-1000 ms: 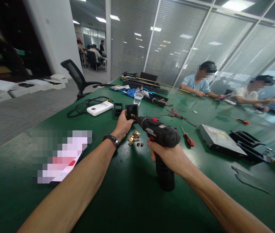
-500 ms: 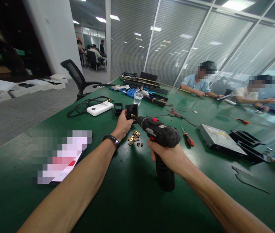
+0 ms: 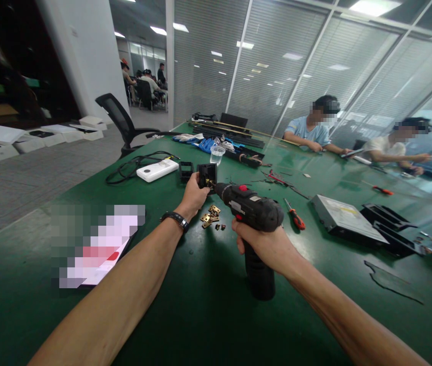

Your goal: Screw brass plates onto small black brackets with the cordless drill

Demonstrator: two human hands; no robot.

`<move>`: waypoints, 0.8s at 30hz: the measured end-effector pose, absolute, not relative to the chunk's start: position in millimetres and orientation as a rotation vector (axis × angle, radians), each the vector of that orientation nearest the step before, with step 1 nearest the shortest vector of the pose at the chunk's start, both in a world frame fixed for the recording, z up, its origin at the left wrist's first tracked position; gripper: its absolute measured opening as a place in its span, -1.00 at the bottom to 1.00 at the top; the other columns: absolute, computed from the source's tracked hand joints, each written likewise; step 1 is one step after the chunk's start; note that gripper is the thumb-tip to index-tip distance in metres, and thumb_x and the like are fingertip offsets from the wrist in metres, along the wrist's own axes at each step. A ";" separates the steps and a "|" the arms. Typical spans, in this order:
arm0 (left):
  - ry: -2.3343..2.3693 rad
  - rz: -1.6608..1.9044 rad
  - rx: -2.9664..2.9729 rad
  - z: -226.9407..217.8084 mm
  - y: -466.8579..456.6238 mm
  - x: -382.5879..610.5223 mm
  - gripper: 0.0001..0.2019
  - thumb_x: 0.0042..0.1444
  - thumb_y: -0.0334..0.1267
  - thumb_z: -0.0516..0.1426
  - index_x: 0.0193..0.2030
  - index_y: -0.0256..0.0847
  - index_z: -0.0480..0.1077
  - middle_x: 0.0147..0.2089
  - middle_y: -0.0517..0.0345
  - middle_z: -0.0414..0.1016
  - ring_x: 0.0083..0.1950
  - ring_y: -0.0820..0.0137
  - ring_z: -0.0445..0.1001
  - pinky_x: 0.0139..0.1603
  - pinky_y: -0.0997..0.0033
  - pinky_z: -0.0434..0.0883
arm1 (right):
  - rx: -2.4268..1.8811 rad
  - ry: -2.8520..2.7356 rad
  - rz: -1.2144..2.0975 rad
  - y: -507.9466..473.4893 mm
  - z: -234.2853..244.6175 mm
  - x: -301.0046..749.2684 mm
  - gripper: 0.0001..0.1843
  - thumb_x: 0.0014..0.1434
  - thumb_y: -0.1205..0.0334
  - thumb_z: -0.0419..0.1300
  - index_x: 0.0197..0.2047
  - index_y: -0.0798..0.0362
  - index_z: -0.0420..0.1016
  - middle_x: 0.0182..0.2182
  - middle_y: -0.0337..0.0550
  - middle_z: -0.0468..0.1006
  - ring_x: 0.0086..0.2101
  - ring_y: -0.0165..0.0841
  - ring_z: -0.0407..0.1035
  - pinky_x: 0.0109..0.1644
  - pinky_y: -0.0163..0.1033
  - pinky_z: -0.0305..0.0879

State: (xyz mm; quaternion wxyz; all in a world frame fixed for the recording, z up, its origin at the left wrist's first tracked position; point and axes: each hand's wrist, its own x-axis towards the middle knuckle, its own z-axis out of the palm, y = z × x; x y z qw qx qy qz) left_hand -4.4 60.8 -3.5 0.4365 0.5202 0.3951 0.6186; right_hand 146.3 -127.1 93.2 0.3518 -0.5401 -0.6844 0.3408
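Observation:
My left hand (image 3: pixel 193 196) is closed around the lower left edge of a black plastic housing (image 3: pixel 205 172), whose open side shows brass-coloured parts inside. My right hand (image 3: pixel 259 240) grips the handle of a black cordless drill (image 3: pixel 254 206) with red buttons. The drill's chuck points left at the housing, its tip close to the brass parts; whether it touches them I cannot tell. Just below lies a small pile of brass pieces (image 3: pixel 210 217), with a few dark screw-like bits (image 3: pixel 219 227) beside it. Another black plastic frame (image 3: pixel 186 171) stands left of the housing.
On the green table (image 3: pixel 185 315) lie a white power bank (image 3: pixel 157 170) with a black cable, a lit phone (image 3: pixel 105 249), a clear cup (image 3: pixel 217 155), an orange-handled screwdriver (image 3: pixel 295 216) and a metal drive box (image 3: pixel 347 218). Two people sit across the table at the right.

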 end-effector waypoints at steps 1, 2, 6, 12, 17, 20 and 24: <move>0.979 1.541 1.292 -3.4 60.8 -4.3 -0.44 -0.10 -0.63 0.20 0.10 -0.26 0.39 0.11 -0.07 0.55 0.16 0.22 0.50 0.30 0.15 0.36 | -1.404 -1.764 0.887 -127.0 93.5 146.1 -0.80 0.20 0.28 0.14 -0.47 0.01 0.41 -0.67 -0.24 0.47 -0.56 -0.36 0.38 -0.36 -0.25 0.31; 0.976 1.543 1.290 -3.4 60.8 -4.3 -0.45 -0.10 -0.62 0.21 0.10 -0.26 0.40 0.11 -0.08 0.55 0.16 0.22 0.50 0.30 0.15 0.36 | -1.411 -1.753 0.894 -127.1 93.9 145.7 -0.82 0.20 0.28 0.15 -0.45 0.01 0.42 -0.67 -0.24 0.47 -0.56 -0.36 0.38 -0.37 -0.25 0.31; 0.984 1.543 1.304 -3.0 60.8 -4.3 -0.46 -0.09 -0.62 0.21 0.10 -0.28 0.39 0.11 -0.09 0.55 0.15 0.22 0.51 0.29 0.17 0.36 | -1.420 -1.740 0.907 -127.8 95.8 144.8 -0.81 0.18 0.26 0.14 -0.48 0.02 0.41 -0.66 -0.21 0.48 -0.55 -0.35 0.38 -0.39 -0.25 0.29; 0.999 1.528 1.329 -3.5 61.5 -4.7 -0.44 -0.08 -0.63 0.18 0.12 -0.31 0.35 0.13 -0.11 0.53 0.13 0.25 0.51 0.26 0.21 0.38 | -1.425 -1.754 0.895 -127.1 94.8 145.2 -0.78 0.17 0.25 0.14 -0.51 0.02 0.39 -0.67 -0.21 0.48 -0.56 -0.37 0.37 -0.38 -0.25 0.29; 0.992 1.529 1.322 -3.7 60.9 -4.6 -0.46 -0.07 -0.62 0.19 0.11 -0.31 0.36 0.10 -0.09 0.54 0.11 0.26 0.51 0.25 0.21 0.38 | -1.427 -1.756 0.893 -126.2 93.1 145.7 -0.84 0.18 0.25 0.14 -0.44 0.03 0.42 -0.68 -0.23 0.47 -0.56 -0.36 0.37 -0.38 -0.25 0.29; 0.998 1.529 1.320 -3.3 60.4 -4.4 -0.47 -0.07 -0.62 0.19 0.10 -0.30 0.37 0.10 -0.09 0.54 0.10 0.26 0.51 0.25 0.21 0.38 | -1.439 -1.767 0.903 -126.4 93.0 146.6 -0.77 0.19 0.25 0.13 -0.50 0.02 0.40 -0.66 -0.21 0.48 -0.55 -0.36 0.38 -0.37 -0.25 0.29; 1.000 1.532 1.311 -3.2 60.5 -4.3 -0.46 -0.08 -0.63 0.19 0.10 -0.29 0.37 0.11 -0.08 0.54 0.11 0.26 0.51 0.25 0.22 0.38 | -1.436 -1.773 0.896 -126.9 93.7 147.0 -0.74 0.19 0.25 0.13 -0.54 0.01 0.37 -0.66 -0.20 0.48 -0.54 -0.36 0.38 -0.37 -0.26 0.29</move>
